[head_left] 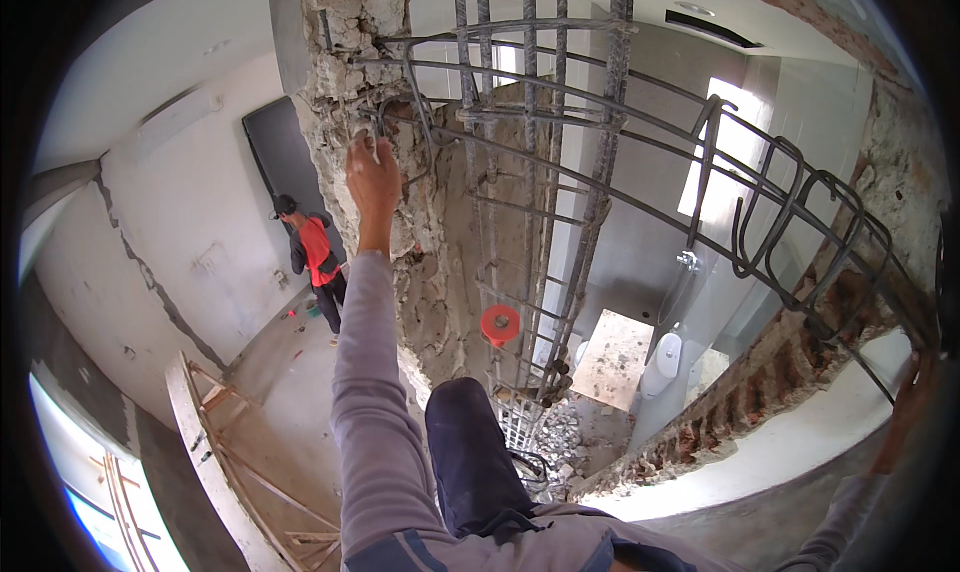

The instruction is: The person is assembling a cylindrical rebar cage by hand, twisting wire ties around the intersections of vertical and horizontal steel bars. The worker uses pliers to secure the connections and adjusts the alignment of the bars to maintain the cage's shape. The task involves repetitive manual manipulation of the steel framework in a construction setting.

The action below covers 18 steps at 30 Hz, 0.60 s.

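My left hand (374, 184) is raised to the broken edge of a concrete wall (352, 82), fingers curled together. Just above its fingertips is the hooked end of a bent steel bar (400, 100); whatever the fingers hold is too small to make out. Horizontal reinforcing bars (540, 157) run from this wall to the right, crossing a column of upright ribbed bars (612, 92). Several bent stirrups (800, 207) hang around their right part. At the far right, my right hand (912, 397) is beside the bar ends, its fingers dim and hard to see.
A red round cap (500, 324) sits among the lower bars. Rubble (565, 442) and a dirty board (612, 360) lie below, near a white toilet (662, 364). A person in a red and black top (318, 252) stands at left, beyond a curved wooden frame (200, 442).
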Each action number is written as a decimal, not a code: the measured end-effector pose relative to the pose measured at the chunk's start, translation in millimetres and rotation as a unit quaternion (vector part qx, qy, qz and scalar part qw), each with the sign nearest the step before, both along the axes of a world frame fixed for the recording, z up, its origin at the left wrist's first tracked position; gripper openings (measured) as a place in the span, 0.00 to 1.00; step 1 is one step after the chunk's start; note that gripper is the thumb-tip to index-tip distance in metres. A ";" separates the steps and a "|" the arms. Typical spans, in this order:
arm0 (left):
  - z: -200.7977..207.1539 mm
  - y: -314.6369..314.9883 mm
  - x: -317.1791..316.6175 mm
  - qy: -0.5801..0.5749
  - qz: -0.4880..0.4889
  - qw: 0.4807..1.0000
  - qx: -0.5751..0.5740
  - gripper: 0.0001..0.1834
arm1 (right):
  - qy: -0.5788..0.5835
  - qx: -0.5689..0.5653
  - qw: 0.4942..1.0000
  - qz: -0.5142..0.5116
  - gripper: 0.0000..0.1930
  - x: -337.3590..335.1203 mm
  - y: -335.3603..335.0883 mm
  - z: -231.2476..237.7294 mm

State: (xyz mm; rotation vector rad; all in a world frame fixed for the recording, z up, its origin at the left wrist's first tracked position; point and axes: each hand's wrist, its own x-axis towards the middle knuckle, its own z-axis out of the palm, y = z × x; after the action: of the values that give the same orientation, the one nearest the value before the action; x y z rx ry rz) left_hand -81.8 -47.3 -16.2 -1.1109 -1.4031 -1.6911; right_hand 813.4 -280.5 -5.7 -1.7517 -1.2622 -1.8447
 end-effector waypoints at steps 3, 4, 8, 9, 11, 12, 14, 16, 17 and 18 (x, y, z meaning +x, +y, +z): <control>-1.7 19.5 -6.4 -0.014 0.014 0.994 -0.105 0.16 | 0.008 0.024 1.000 0.002 0.16 6.5 -0.3 -5.1; -2.1 24.1 -6.5 -0.032 0.003 0.992 -0.124 0.17 | 0.010 0.029 1.000 0.004 0.16 10.0 -1.3 -5.3; -8.5 40.2 -3.2 -0.103 -0.062 0.992 -0.036 0.18 | 0.004 0.017 1.000 0.012 0.15 11.0 3.0 -7.3; -7.9 43.0 -3.0 -0.114 -0.066 0.991 -0.010 0.19 | -0.001 0.011 1.000 0.005 0.15 11.3 3.2 -7.5; -3.2 46.5 1.1 -0.138 -0.077 0.986 0.044 0.20 | -0.015 0.000 1.000 -0.011 0.15 13.5 2.7 -7.5; 1.7 46.1 2.5 -0.129 -0.080 0.987 0.051 0.21 | -0.016 -0.003 1.000 -0.016 0.15 15.6 1.7 -6.8; 14.1 42.9 4.7 -0.111 -0.088 0.988 0.063 0.21 | -0.007 -0.007 1.000 -0.026 0.15 21.6 -1.8 -8.0; 24.7 43.8 2.7 -0.160 -0.104 0.980 0.052 0.22 | 0.033 -0.019 0.999 -0.036 0.17 17.5 -3.0 -8.4; 26.2 47.3 -0.3 -0.184 -0.112 0.976 0.045 0.22 | 0.063 -0.031 0.996 -0.047 0.18 8.6 -5.0 -7.0; 26.5 49.7 -4.0 -0.192 -0.098 0.976 0.032 0.23 | 0.092 -0.042 0.993 -0.059 0.19 2.7 -6.2 -5.3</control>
State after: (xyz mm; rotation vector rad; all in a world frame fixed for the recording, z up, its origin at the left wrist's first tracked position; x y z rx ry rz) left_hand -85.8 2.4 10.3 -0.9451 -1.4919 -2.1669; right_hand 816.1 -286.8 -11.0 -2.0291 -1.2037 -1.6656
